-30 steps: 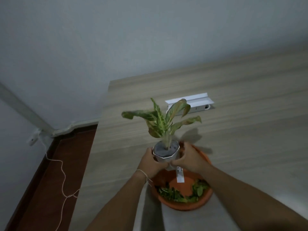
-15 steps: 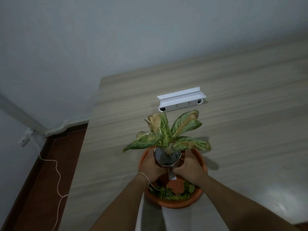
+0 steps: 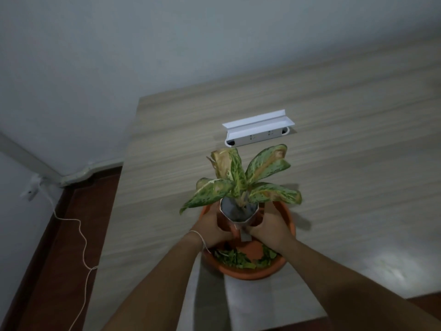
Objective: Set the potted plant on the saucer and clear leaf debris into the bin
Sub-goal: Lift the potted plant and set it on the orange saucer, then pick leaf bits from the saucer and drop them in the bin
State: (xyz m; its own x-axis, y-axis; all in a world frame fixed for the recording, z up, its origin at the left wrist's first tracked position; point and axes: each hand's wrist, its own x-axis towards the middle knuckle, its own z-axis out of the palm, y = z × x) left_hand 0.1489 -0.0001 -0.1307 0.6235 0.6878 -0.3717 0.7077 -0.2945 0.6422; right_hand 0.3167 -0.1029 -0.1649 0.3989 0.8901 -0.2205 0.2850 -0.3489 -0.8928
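Gripping from opposite sides, the left hand (image 3: 211,226) and the right hand (image 3: 268,226) each curl around the small pot of the potted plant (image 3: 238,209), fingers wrapped against its wall; the paired hold appears intended to keep the pot upright and stop the top-heavy foliage from tipping it; the soil face shows level, so the pot reads as upright. The potted plant sits over the far half of the orange saucer (image 3: 248,273), within its rim; whether its base touches the saucer floor cannot be told, since the hands hide it. A white tag (image 3: 245,236) hangs below the pot rim between the hands. Leaf debris (image 3: 235,258) lies heaped in the near half of the saucer, just beside both wrists; judged from this, the setting step is nearly done and the clearing step is not yet begun. The saucer rests near the front edge of the wooden surface (image 3: 346,163); a white power strip (image 3: 257,129) lies well apart beyond the plant; no bin is in view.
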